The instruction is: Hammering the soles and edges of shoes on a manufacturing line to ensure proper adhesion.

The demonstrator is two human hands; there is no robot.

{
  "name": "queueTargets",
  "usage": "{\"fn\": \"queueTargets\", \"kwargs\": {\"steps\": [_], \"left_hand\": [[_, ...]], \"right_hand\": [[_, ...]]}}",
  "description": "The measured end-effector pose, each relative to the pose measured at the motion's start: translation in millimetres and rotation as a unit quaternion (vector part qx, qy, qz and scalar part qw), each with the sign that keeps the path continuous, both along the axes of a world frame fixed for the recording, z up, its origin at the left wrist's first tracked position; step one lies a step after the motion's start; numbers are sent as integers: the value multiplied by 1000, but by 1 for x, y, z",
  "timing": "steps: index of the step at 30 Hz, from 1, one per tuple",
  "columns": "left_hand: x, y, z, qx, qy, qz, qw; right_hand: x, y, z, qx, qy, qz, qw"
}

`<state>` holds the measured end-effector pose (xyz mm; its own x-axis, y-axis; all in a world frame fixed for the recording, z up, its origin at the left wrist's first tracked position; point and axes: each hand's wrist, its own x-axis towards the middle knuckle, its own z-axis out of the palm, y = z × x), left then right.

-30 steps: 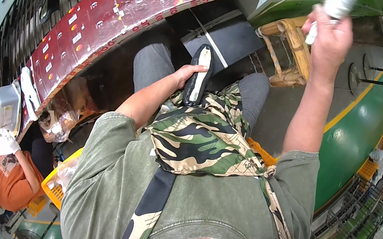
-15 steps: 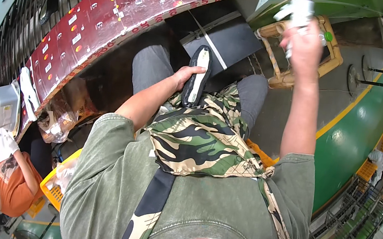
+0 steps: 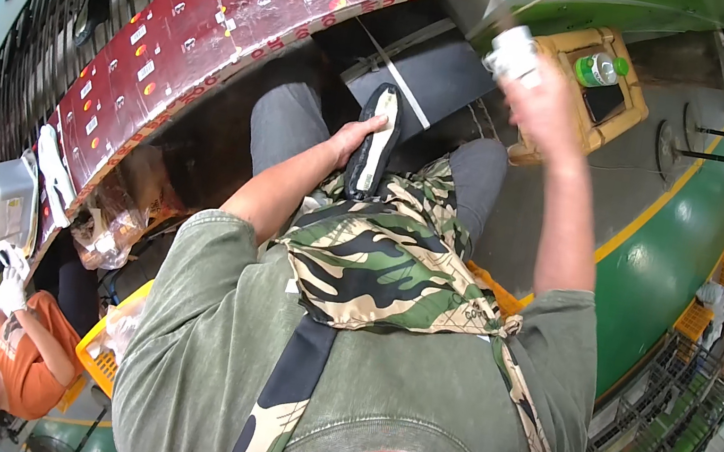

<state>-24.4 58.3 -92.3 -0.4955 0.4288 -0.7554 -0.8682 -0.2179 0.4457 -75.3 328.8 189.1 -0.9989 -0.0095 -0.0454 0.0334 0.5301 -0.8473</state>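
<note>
My left hand grips a black shoe upper with its pale underside turned up, the thumb lying on that underside. The piece rests upright over my lap, against the camouflage apron. Out to the right, my raised right hand is closed round a white-wrapped tool. Its far end is smeared by motion, so its kind cannot be made out. The tool is apart from the shoe upper.
A bench covered in maroon printed cardboard curves along the left. A dark box with a white strap lies ahead. On the right, a wooden stool bears a green-capped bottle. An orange-shirted person works at lower left.
My right hand has swung left with the white-wrapped tool, uncovering the bottle on the stool. My left hand and the shoe upper stay nearly still. The co-worker's gloved hands have lowered and now hold a dark shoe.
</note>
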Motion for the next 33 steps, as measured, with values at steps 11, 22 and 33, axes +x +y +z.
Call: {"fn": "queueTargets", "kwargs": {"steps": [11, 22, 33], "left_hand": [[-2, 14, 4, -12, 0, 29, 1000], [-7, 4, -23, -35, -16, 33, 999], [-3, 4, -28, -66, 5, 36, 997]], "right_hand": [[41, -53, -166, 213, 128, -74, 966], [-17, -9, 89, -257, 334, -45, 906], [58, -35, -94, -70, -203, 5, 977]]}}
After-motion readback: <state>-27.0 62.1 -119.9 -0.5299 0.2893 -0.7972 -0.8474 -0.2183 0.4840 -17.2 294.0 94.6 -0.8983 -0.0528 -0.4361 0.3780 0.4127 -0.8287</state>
